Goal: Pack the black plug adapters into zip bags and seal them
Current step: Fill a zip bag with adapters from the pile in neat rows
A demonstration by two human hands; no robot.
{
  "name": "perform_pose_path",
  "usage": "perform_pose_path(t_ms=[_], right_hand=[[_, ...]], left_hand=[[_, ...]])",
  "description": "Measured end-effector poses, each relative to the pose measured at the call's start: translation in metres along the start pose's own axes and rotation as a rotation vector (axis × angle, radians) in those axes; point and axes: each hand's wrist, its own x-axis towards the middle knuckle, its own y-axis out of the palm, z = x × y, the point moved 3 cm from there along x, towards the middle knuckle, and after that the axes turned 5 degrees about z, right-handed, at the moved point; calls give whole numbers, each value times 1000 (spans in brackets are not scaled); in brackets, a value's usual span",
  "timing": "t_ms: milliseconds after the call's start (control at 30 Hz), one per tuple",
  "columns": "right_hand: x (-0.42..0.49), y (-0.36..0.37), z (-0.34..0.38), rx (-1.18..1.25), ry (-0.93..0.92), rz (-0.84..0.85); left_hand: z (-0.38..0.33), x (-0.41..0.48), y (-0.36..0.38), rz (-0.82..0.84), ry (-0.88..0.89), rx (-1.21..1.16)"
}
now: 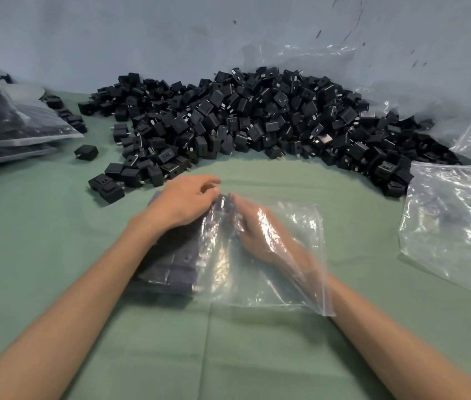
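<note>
From my remote seat I saw the clear plastic zip bag (271, 272) lying on the green cloth-covered table (228, 350), near the middle, its mouth facing right. Its left part was packed with a flat block of black plug adapters (171, 267), set in neat rows under the film. The left hand (182, 206) rested on top of that block, outside the bag, with its fingers (208, 180) bent over the far edge. The thumb touched the wrinkled plastic there, but I could not tell whether it was really pinching the film. The right hand (254, 229) was inside the bag, wrist at the opening, and showed only through the shiny plastic. Its fingers lay stretched out and close together, tips against the right side of the packed block, gripping nothing that I could make out. Beyond both hands, a big loose heap of black square plug adapters (243, 122) spread across the far side against the pale grey wall (113, 33). One stray black adapter (85, 152) sat alone to the left of the heap. At the far left lay a stack of filled clear bags (6, 131), and at the right edge a pile of empty clear bags (453, 226).
</note>
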Motion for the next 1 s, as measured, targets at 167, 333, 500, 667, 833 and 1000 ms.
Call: perform_pose_path(t_ms=[167, 333, 500, 667, 833, 1000], right_hand=[[-1, -14, 7, -14, -54, -58], [-17, -33, 33, -30, -233, -192], [-17, -29, 31, -109, 3, 52], [-18, -31, 35, -122, -4, 72], [-21, -34, 39, -121, -83, -9], [-20, -31, 38, -119, -87, -14]], left_hand=[[5, -3, 14, -58, 13, -44], [10, 3, 12, -67, 18, -60], [10, 4, 14, -50, 30, 26], [13, 6, 15, -86, 38, 31], [16, 7, 14, -100, 38, -46], [7, 10, 14, 24, 58, -35]])
